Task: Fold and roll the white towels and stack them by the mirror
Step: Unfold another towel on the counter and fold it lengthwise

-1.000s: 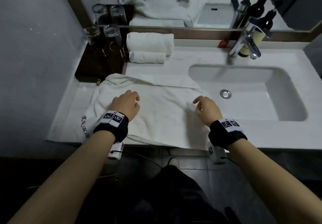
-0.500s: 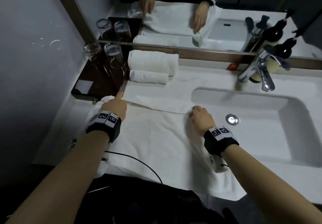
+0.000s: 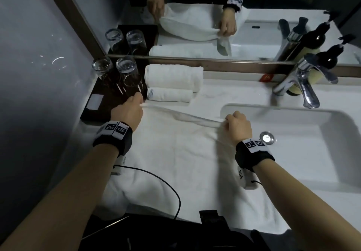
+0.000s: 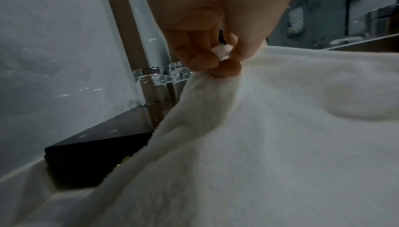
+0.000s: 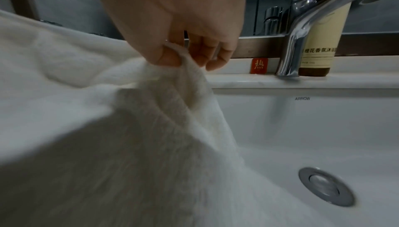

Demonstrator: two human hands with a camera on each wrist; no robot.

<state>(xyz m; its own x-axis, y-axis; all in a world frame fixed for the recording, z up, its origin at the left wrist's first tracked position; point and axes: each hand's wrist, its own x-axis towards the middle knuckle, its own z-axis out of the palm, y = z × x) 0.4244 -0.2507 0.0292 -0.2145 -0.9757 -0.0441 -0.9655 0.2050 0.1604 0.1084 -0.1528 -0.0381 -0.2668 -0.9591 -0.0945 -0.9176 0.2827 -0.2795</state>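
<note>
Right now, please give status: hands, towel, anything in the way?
Left hand and right hand each pinch far edge of open towel, lifted. Two rolled towels by mirror. Glasses close to left hand.

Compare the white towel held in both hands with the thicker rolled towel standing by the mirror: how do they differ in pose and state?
1. The held towel is spread open across the counter; the rolled towel is a compact bundle.
2. The held towel is pinched at its far edge by the left hand and right hand; the rolled towel is untouched.
3. The held towel drapes over the counter's front edge; the rolled towel sits against the mirror frame.
Both are white terry.
</note>
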